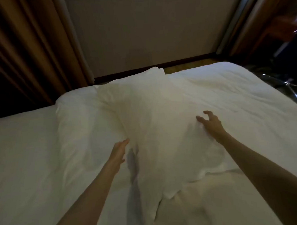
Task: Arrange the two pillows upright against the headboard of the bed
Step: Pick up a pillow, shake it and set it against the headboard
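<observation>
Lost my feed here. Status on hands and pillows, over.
Left hand open, flat against the near pillow. Right hand open, fingers spread on its other side. Pillow not yet upright; second pillow lying beside it. Nothing in the way.

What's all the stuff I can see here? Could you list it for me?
Pillow: one clearly told, white, lying on the bed between the hands; a second cannot be made out for certain.
Bed: one, white sheets, fills the lower picture.
Curtains: brown, far left; more at the far right.
Wall panel: one, grey-brown, beyond the bed.
Dark shiny objects: right of the bed, too dim to name.
Left hand: open, at the pillow's left side.
Right hand: fingers spread and curled, on the pillow's right side.
</observation>
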